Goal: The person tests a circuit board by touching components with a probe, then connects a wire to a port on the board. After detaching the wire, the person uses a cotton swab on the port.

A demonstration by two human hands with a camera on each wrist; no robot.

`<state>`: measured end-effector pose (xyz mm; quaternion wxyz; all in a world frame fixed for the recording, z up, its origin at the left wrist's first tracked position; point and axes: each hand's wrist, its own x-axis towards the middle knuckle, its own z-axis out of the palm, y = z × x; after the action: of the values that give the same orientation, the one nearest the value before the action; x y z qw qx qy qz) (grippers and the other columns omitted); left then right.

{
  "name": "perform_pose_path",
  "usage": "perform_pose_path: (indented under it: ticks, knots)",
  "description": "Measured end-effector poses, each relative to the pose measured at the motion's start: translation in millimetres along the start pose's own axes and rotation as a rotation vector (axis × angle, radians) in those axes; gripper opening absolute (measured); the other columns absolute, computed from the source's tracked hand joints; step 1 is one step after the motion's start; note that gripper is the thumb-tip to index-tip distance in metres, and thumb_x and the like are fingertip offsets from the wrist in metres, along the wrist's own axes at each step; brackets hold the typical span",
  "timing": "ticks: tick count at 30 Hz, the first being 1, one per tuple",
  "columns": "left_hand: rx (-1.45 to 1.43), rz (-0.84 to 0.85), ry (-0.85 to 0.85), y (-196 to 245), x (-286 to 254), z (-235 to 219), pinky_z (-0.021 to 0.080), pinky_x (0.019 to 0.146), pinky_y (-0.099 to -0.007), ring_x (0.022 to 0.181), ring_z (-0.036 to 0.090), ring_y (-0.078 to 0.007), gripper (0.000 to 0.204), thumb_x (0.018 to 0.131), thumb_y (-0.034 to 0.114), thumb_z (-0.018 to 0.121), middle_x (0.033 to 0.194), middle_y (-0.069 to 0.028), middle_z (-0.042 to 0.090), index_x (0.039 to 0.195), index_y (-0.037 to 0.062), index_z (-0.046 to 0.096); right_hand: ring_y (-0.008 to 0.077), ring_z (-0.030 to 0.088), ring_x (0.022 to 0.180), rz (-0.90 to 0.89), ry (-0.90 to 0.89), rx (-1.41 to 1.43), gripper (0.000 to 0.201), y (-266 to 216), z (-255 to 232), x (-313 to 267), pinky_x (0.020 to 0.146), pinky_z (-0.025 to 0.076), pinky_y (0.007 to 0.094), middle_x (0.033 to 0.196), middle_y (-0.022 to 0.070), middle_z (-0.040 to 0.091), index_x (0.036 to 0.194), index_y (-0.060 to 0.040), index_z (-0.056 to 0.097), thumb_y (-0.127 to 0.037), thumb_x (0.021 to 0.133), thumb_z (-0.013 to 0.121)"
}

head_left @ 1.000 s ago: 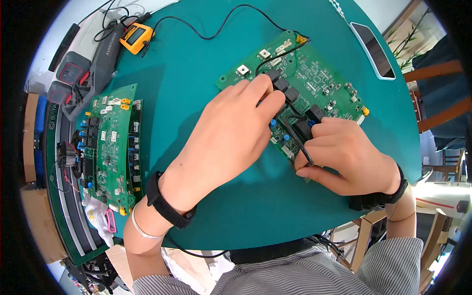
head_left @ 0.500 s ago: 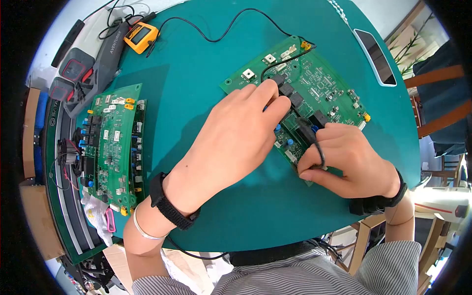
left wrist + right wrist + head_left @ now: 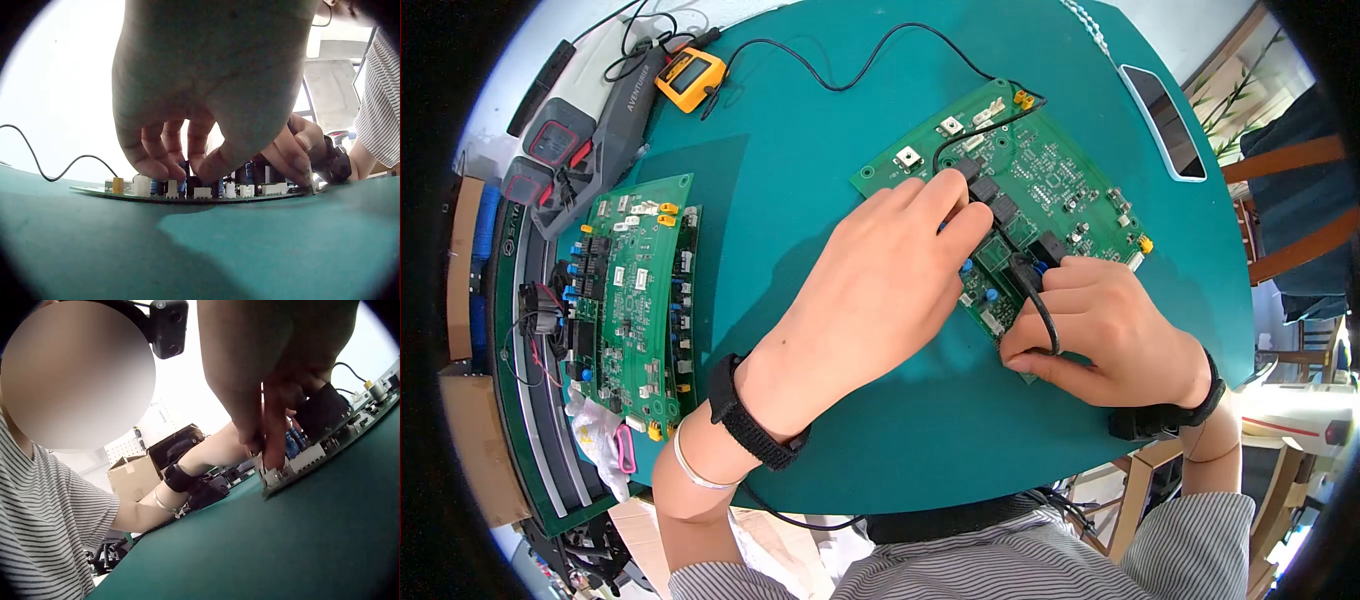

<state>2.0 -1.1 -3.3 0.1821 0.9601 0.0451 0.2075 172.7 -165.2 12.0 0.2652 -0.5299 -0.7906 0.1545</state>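
A large green circuit board (image 3: 1040, 165) lies on the table in front of me, carrying black relays, blue parts and white connectors. Over its relay row, my left hand (image 3: 880, 270) bends its thumb and fingers down around a black cable (image 3: 1050, 325); its fingertips are hidden from above, and show low among the components in the left wrist view. The cable emerges from under that hand and bows toward my right hand (image 3: 1095, 330). There the bent index finger and thumb grip it beside the board's near corner (image 3: 270, 482).
Stacked green circuit boards (image 3: 635, 300) stand on the left. Behind them are a grey tool bag (image 3: 595, 150) and a yellow meter (image 3: 690, 80), from which the black cable runs across the table. A phone (image 3: 1165, 120) lies at the far right.
The cable's loop at the right hand has bowed outward to the right, over the index finger. Both hands stay at the same places on the board; the head view has shifted slightly.
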Motion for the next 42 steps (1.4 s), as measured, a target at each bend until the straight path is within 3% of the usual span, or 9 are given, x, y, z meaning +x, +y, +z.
perform_pose_path:
  ticks: [42]
  knots:
    - [-0.035,0.037,0.064,-3.8,-2.5,4.8,0.051,0.077,-0.0475,0.091,0.06,-0.0373,0.033,0.075,-0.007,0.066,0.1,-0.0138,0.054,0.103,0.0037,0.055,0.0225,0.056,0.074,0.002,-0.015,-0.214,0.018,-6.2,3.0,0.1,0.067,0.046,0.0374,0.077,0.0019,0.055,0.088,-0.0101,0.064,-0.022,0.086,0.078]
